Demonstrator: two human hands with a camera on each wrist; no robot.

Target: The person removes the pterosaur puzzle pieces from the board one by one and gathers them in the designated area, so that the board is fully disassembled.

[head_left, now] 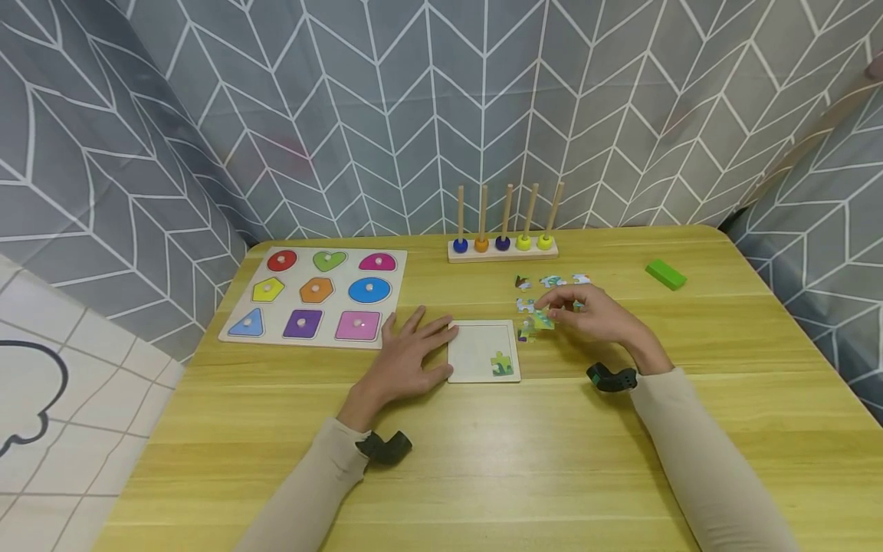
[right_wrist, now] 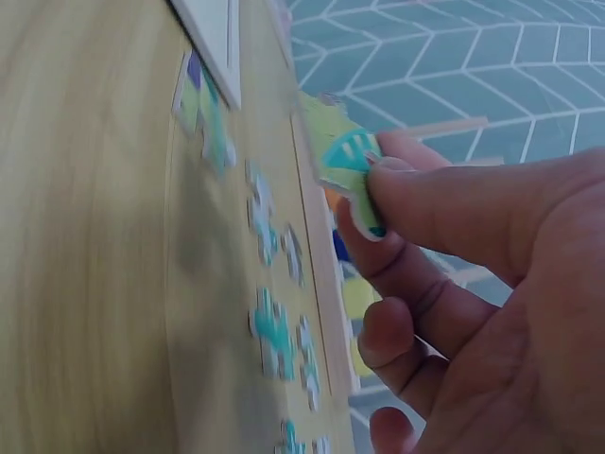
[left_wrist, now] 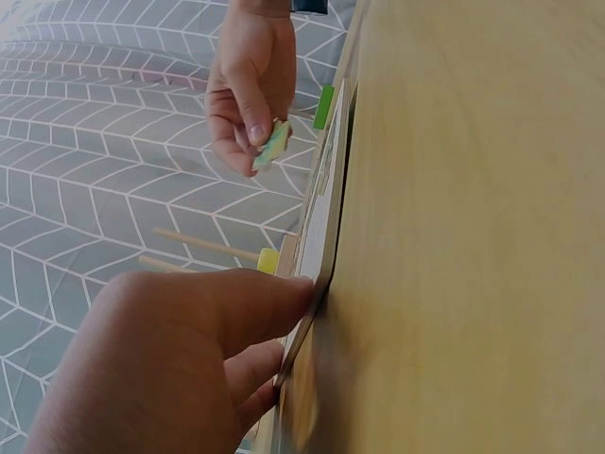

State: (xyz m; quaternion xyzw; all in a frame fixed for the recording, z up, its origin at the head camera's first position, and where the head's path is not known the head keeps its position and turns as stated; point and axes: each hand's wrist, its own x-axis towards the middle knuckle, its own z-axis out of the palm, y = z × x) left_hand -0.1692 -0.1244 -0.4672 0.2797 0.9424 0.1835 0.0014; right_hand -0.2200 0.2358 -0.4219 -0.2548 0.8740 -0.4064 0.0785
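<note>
Between thumb and fingers, my right hand [head_left: 599, 316] pinches a green jigsaw puzzle piece [right_wrist: 345, 156] with a teal striped patch. In the right wrist view it is raised above the table, over loose puzzle pieces [right_wrist: 271, 331]. My left hand [head_left: 405, 366] lies spread at the left side of a white square puzzle tray [head_left: 476, 362], its thumb and fingertips resting on the rim. One green puzzle piece [head_left: 502, 364] sits in the tray's lower right corner. In the left wrist view, thumb and fingers touch the tray edge.
Left of the tray lies a shape board [head_left: 276, 320] with colourful knobbed shapes. A peg stand [head_left: 503, 255] with coloured beads stands at the back. A green block [head_left: 665, 274] lies at the back right. A patterned grey curtain [head_left: 441, 115] hangs behind the table.
</note>
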